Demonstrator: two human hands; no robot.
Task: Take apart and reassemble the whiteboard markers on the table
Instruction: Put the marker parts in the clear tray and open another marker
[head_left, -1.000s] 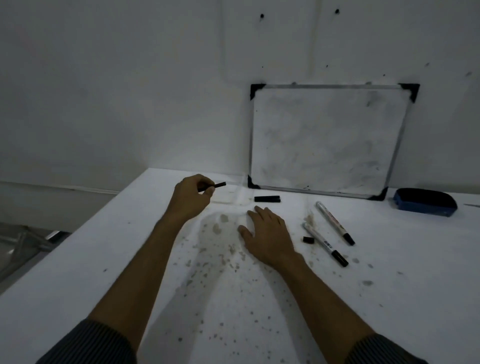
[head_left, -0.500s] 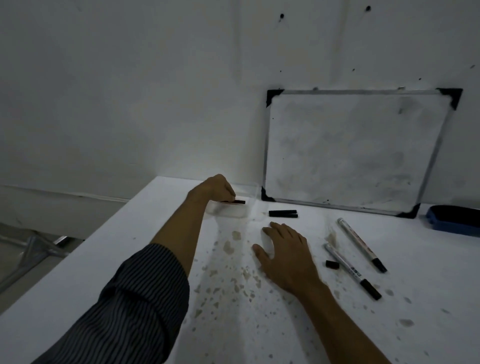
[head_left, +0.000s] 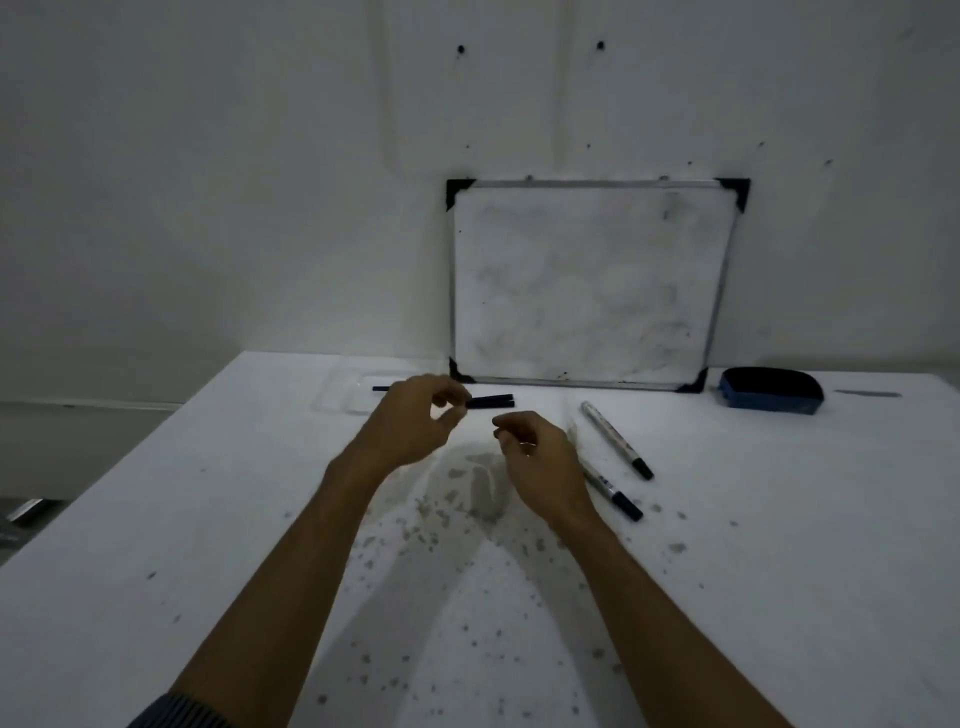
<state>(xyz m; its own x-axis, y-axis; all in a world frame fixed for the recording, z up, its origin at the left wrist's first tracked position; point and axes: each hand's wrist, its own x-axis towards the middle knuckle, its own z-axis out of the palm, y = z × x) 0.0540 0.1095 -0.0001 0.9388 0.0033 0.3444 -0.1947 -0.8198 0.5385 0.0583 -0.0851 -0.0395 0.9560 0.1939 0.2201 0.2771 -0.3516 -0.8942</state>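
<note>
Hovering above the table, both hands are empty: left hand with loosely parted fingers, nearest the black marker pieces, lying crosswise just right; right hand loosely curled.

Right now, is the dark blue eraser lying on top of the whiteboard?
No, the dark blue eraser lies on the white table, right of the leaning whiteboard.

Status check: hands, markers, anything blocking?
Left hand and right hand raised, nothing visibly gripped. Two white black-capped markers lie right; black parts between hands. Nothing blocking.
</note>
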